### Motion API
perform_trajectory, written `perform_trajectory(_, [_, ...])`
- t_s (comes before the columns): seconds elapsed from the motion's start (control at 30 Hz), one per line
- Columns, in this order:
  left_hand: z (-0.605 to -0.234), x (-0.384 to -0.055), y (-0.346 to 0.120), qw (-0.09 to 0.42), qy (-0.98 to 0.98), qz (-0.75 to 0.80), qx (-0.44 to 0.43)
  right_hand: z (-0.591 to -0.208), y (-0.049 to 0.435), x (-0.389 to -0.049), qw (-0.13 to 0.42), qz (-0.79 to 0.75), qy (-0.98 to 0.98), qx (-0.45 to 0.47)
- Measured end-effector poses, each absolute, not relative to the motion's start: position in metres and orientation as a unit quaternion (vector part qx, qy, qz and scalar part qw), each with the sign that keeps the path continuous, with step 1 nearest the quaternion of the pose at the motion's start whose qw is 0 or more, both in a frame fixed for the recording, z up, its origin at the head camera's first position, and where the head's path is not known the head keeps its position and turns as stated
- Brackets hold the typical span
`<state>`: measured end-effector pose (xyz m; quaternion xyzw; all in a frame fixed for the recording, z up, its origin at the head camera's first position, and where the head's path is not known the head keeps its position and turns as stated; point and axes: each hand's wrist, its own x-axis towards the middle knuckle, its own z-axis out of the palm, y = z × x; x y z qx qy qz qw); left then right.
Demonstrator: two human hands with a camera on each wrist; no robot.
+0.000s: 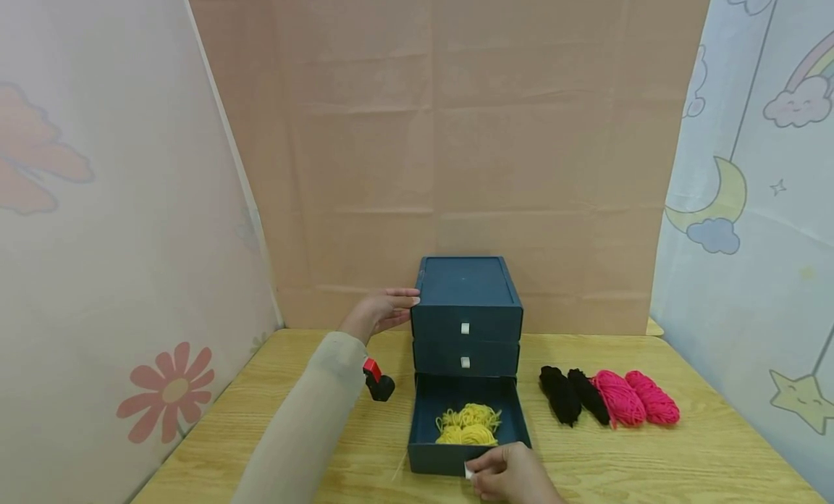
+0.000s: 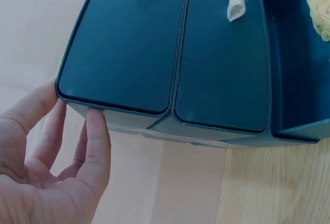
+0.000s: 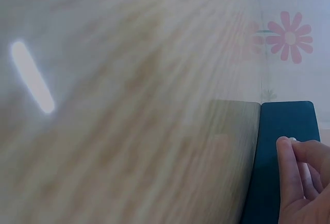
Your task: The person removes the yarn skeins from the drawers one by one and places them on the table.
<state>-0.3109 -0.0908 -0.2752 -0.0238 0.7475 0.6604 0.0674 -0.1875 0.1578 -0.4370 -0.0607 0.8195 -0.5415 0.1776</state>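
A dark blue drawer unit (image 1: pixel 465 281) stands at the middle of the table, its bottom drawer (image 1: pixel 435 459) pulled out. Two yellow yarn bundles (image 1: pixel 466 436) lie in that drawer. My left hand (image 1: pixel 376 312) touches the unit's upper left side with extended fingers; in the left wrist view the fingertips (image 2: pixel 96 118) rest against the side near the front edge. With thumb and finger, my right hand (image 1: pixel 511 473) pinches the white pull tab (image 1: pixel 468 472) on the bottom drawer's front. The upper two drawers are closed.
Two black yarn bundles (image 1: pixel 560 395) and two pink ones (image 1: pixel 619 397) lie on the table (image 1: pixel 586 460) right of the unit. A tan backdrop (image 1: pixel 469 142) hangs behind it, and patterned sheets flank both sides. A small red and black object (image 1: pixel 378 379) shows at the left wrist.
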Motion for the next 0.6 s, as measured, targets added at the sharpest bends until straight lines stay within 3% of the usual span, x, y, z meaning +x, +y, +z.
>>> perform_trajectory(0.33, [-0.276,-0.311,-0.091,0.067,0.747,0.661,-0.016,-0.436,0.165,-0.187,0.203,-0.564,0.794,-0.106])
perform_trajectory(0.6, [-0.276,-0.313,-0.091,0.067,0.746,0.662,-0.020,-0.408,0.181,-0.186,0.308,-0.563,0.732,-0.228])
